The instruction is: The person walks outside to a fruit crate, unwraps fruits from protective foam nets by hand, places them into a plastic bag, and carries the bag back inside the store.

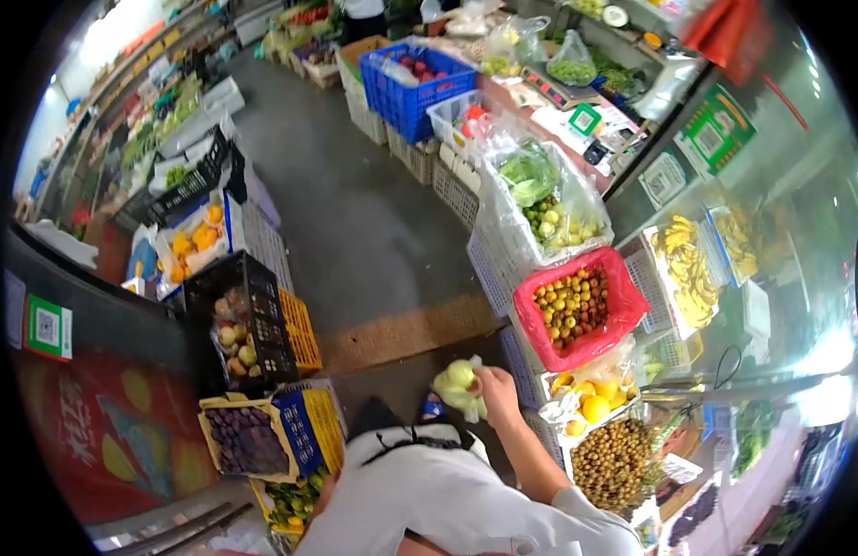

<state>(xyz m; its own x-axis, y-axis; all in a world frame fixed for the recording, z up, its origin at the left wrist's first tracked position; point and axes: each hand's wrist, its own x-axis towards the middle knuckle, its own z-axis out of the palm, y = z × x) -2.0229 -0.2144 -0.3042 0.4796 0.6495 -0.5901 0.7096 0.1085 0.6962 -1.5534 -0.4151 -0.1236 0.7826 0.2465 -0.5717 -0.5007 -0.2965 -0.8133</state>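
Observation:
My right hand (496, 393) is closed on the top of a thin plastic bag (460, 383) that hangs in front of my body. Pale green, rounded produce shows through the bag; its exact kind is unclear. Close by on the right are a crate of oranges (596, 408) and a red-lined crate (529, 315) of small yellow-brown fruit. Only a sliver of my left arm (326, 491) shows beside my light shirt, and the left hand itself is out of sight.
A dark floor aisle (355, 204) runs ahead between produce stalls, crossed by a brown threshold strip (410, 332). Dark plums (253, 439) and a black crate (199, 306) line the left. Bananas (686, 269), longans (612, 463) and a blue crate (392, 100) stand right.

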